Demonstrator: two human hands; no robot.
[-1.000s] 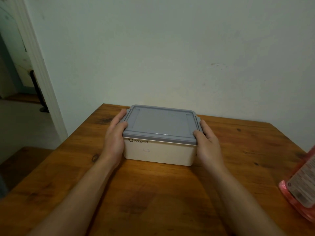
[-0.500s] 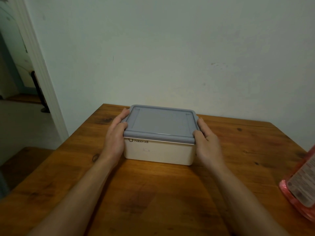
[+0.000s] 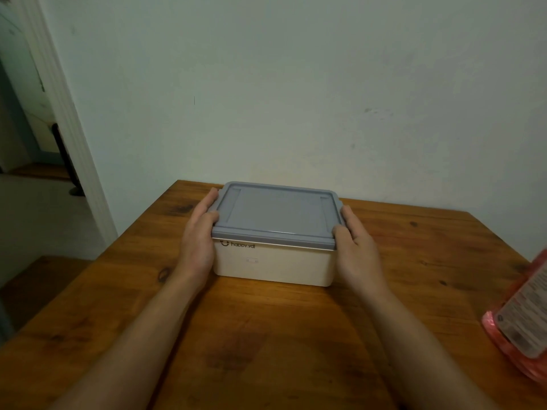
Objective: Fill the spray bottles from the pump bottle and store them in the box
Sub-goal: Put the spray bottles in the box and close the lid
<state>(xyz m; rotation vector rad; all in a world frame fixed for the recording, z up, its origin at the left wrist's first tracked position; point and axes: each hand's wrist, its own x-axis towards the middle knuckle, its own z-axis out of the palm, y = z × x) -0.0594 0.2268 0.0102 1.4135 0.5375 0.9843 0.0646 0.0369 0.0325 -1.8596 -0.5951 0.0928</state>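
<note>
A cream box [image 3: 272, 266] with a grey lid [image 3: 276, 216] stands in the middle of the wooden table [image 3: 266, 335]. My left hand [image 3: 198, 235] holds the box's left side, thumb on the lid's front corner and fingers along its edge. My right hand [image 3: 356, 247] holds the right side the same way. The pink pump bottle [image 3: 524, 315] with a white label stands at the right edge of view, partly cut off. No spray bottles are visible; the box's inside is hidden by the lid.
A pale wall [image 3: 296, 99] rises right behind the table's far edge. A doorway with a white frame [image 3: 62, 113] opens at the left. The table's left edge runs diagonally down to the lower left.
The lid's front edge has risen slightly off the box's rim. Both hands have stayed at the box's sides, with small shifts of the fingers.
</note>
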